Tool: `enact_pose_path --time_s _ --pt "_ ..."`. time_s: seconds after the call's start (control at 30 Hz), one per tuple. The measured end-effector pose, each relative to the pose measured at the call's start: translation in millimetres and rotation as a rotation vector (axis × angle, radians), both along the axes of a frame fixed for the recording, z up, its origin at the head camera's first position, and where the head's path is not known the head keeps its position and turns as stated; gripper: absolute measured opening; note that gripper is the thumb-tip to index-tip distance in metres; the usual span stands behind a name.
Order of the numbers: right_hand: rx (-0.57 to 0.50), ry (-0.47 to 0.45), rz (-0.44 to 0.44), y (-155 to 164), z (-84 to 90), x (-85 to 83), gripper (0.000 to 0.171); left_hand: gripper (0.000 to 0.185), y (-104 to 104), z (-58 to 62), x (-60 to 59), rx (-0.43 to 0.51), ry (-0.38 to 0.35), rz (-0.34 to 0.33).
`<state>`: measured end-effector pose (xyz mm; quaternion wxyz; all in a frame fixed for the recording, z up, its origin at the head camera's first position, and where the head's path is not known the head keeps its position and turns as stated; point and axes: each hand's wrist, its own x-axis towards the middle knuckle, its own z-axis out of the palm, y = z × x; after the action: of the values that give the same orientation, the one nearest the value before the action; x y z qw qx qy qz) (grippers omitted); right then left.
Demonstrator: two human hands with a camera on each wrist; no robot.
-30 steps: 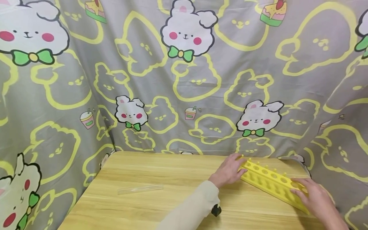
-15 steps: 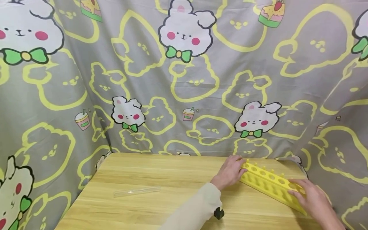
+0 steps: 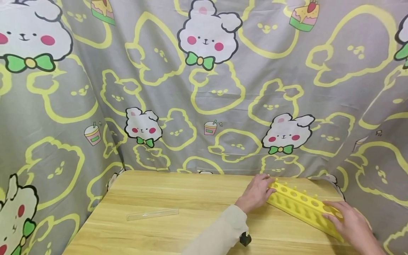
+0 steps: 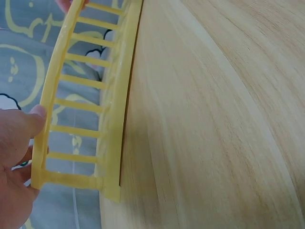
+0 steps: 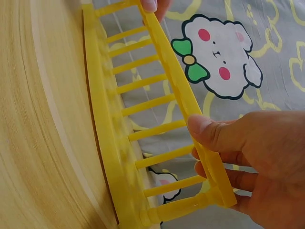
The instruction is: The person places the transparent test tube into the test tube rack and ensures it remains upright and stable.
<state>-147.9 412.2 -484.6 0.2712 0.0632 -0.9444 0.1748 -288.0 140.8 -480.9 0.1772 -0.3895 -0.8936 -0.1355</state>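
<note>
A yellow test tube rack with a row of round holes stands at a slant on the right of the table. My left hand grips its far left end by the top plate; in the left wrist view, the thumb of that left hand lies on the plate's edge. At the near right end, my right hand holds the same plate. The right wrist view shows the right hand with its thumb on one side and fingers on the other. A clear test tube lies apart, on the left.
The wooden table bears the rack and tube. Behind it and at both sides hangs a grey curtain with rabbit prints, close to the rack's far side. A small black device sits at the left sleeve.
Both hands keep hold of the rack, which stays in nearly the same place. The head view has shifted slightly; the tube lies as before.
</note>
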Motion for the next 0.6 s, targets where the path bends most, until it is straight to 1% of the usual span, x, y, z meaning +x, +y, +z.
enact_pose_path --time_s 0.1,0.23,0.53,0.6 --pt "-0.012 -0.013 0.001 -2 -0.3 -0.9 0.042 0.037 -2 -1.7 -0.2 0.004 0.005 0.002" --pt "-0.016 -0.002 0.011 -4 -1.2 -2.4 0.043 0.037 -4 -3.0 -1.4 0.008 0.010 0.006" --pt "-0.008 -0.022 0.016 -8 1.0 -6.0 0.042 0.038 -10 -1.7 -1.1 0.005 -0.016 0.028" --pt "-0.009 -0.011 0.028 -9 1.0 -7.7 0.043 0.038 -11 -0.9 -1.2 0.001 -0.020 0.035"
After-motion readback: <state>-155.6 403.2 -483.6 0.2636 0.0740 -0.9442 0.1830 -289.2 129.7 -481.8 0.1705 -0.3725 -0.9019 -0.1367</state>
